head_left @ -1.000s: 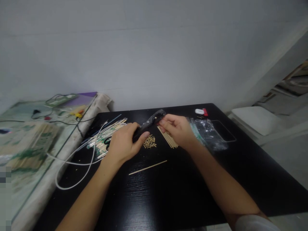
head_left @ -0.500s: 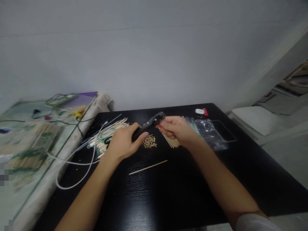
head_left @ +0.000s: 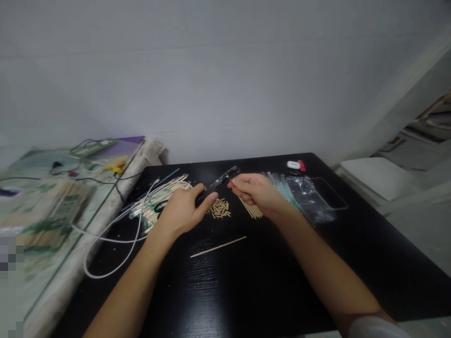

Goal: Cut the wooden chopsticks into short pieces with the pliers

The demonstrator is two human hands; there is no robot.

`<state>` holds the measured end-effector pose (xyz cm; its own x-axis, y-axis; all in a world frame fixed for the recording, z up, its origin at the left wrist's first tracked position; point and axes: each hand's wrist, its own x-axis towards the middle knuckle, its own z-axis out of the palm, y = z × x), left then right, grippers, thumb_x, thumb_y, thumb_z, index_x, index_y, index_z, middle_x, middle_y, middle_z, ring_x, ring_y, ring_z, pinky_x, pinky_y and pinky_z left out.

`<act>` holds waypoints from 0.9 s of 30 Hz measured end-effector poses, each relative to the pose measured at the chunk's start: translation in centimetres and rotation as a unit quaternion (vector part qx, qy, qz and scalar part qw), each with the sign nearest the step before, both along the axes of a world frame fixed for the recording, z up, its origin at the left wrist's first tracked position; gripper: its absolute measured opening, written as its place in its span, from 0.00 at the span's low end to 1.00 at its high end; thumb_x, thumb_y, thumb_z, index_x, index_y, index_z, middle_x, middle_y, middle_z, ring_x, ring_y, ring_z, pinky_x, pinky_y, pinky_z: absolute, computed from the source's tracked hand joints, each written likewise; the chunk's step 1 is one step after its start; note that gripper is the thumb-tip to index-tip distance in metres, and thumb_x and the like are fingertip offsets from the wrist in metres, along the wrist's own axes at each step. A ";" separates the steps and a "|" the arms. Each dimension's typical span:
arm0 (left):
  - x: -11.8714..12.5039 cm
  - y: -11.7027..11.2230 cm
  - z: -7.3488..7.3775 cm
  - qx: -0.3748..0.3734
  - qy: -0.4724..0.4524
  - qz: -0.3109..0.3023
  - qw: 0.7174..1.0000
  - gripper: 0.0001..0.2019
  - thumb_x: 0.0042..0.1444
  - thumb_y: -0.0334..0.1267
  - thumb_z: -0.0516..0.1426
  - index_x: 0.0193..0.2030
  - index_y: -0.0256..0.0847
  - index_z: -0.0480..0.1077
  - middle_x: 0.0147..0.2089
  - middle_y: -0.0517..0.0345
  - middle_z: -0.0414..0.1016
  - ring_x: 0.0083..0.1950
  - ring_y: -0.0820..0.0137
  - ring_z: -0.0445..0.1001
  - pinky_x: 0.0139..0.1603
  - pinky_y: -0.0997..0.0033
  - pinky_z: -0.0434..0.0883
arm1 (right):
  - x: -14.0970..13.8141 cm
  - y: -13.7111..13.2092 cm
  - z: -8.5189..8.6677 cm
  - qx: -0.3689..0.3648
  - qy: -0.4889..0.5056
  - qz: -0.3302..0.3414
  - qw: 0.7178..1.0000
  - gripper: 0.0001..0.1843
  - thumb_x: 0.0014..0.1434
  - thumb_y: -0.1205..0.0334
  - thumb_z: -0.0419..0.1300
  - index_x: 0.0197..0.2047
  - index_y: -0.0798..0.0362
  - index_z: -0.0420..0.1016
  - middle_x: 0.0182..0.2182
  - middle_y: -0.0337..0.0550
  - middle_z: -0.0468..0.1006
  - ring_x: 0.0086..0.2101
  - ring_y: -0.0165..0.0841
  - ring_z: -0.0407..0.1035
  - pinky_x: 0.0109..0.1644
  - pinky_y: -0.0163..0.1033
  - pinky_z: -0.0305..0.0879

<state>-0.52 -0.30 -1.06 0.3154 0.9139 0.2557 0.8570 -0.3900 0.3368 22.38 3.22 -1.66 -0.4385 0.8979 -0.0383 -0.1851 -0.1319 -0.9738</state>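
My left hand [head_left: 183, 206] is wrapped round a long, dark, shiny tool [head_left: 221, 182] that points up and to the right above the table. Its exact kind I cannot make out. A black loop [head_left: 161, 206] shows at the left of this hand. My right hand [head_left: 255, 190] pinches with thumb and fingers at the tool's far end. A small pale spot shows there, but what lies between the fingertips is too small to name. Below the tool lies a heap of short cut wooden pieces [head_left: 220, 208]. Thin wooden sticks [head_left: 252, 208] lie partly under my right hand.
One loose stick [head_left: 218, 247] lies on the black table [head_left: 246, 281]. Packaged sticks [head_left: 150, 211] and a white cable [head_left: 105, 274] are at left. Clear plastic bags [head_left: 310, 197], a phone-like dark slab [head_left: 329, 192] and a white case [head_left: 293, 165] lie right. A glass-topped surface [head_left: 45, 164] adjoins.
The dark tool has turned slightly in my left hand, showing a flatter side, and its far end sits a little lower. The right hand stays pinched beside it.
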 end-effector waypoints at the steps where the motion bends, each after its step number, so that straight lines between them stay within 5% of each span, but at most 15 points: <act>1: 0.0 0.0 0.0 0.002 0.001 0.001 1.000 0.25 0.69 0.61 0.46 0.32 0.43 0.65 0.26 0.57 0.72 0.29 0.65 0.71 0.34 0.65 0.61 | 0.0 0.0 0.0 0.002 -0.003 -0.001 1.000 0.10 0.63 0.58 0.64 0.34 0.56 0.78 0.22 0.34 0.65 0.18 0.21 0.45 0.20 0.33 0.34; 17: -1.2 0.2 0.5 0.015 -0.016 -0.080 0.997 0.22 0.70 0.59 0.47 0.38 0.43 0.68 0.31 0.57 0.74 0.33 0.64 0.71 0.36 0.64 0.62 | 0.4 0.3 -0.4 -0.051 0.059 0.136 0.988 0.16 0.60 0.51 0.68 0.36 0.56 0.76 0.20 0.29 0.59 0.18 0.20 0.37 0.18 0.31 0.31; 27: -1.1 0.1 0.7 -0.021 -0.013 -0.071 0.997 0.22 0.70 0.58 0.46 0.35 0.43 0.65 0.29 0.58 0.73 0.31 0.65 0.71 0.35 0.65 0.62 | 0.2 0.1 -0.2 -0.059 0.014 0.098 0.993 0.13 0.64 0.52 0.63 0.34 0.53 0.74 0.20 0.30 0.57 0.19 0.23 0.36 0.19 0.32 0.32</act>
